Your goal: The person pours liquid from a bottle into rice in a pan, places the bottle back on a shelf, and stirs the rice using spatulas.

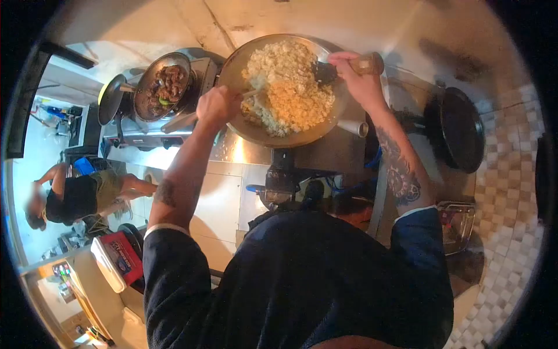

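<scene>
Rice, partly orange and partly pale, lies in a large wide pan on the stove. My left hand is closed at the pan's left rim around a utensil that reaches into the rice. On the right side, my right hand is wrapped round the thick handle of a dark spatula, whose blade touches the rice. The pan's own metal handle sticks out at the lower right, untouched.
A smaller pan of browned meat sits on a burner to the left, beside another pan. At the right is a dark pan. A person is at the far left, near a red box.
</scene>
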